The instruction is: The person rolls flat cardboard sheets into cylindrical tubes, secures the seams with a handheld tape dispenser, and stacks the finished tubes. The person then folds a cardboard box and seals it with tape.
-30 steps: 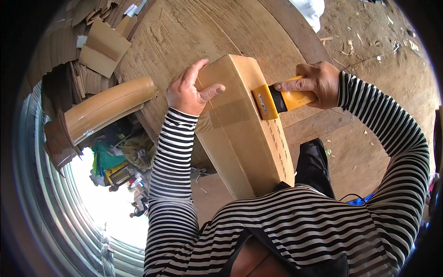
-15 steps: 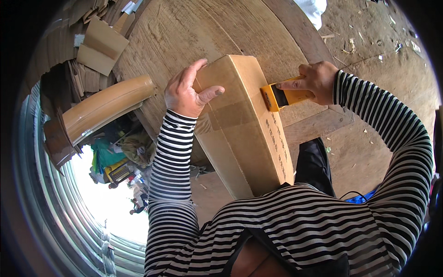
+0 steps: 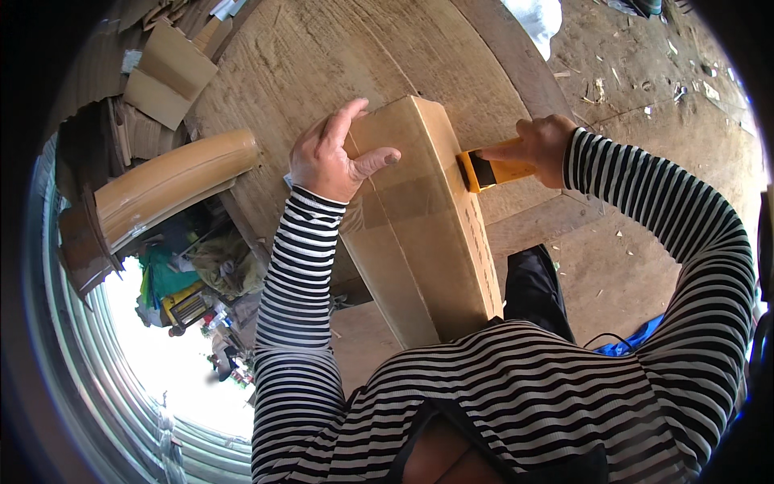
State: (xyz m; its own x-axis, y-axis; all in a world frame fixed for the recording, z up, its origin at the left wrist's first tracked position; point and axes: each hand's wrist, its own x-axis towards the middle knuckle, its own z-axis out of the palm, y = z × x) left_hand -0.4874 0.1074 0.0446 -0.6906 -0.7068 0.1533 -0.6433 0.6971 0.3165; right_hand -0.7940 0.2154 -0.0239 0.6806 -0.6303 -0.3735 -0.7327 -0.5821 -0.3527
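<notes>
A long brown cardboard box (image 3: 387,242) rests tilted between the wooden table and my striped shirt, tape across its upper face. My left hand (image 3: 330,157) grips its far left edge, thumb on the upper face and fingers around the side, partly hidden. In my right hand (image 3: 548,153) is a yellow-and-black handheld device (image 3: 498,168), its front end against the box's right side near the far end. The index finger lies along the device. Dark printed marks run down that side of the box, nearer to me.
Under the box's far end spreads a worn wooden table (image 3: 322,48). Folded cardboard sheets (image 3: 169,73) are piled at the far left, beside a curved brown tape-covered piece (image 3: 177,177). Scraps litter the floor (image 3: 629,105) on the right; a white bag (image 3: 536,20) lies beyond the table edge.
The box has turned slightly, so its printed right side looks narrower. My right hand and the device have shifted a little left, still against that side. My left hand keeps its hold.
</notes>
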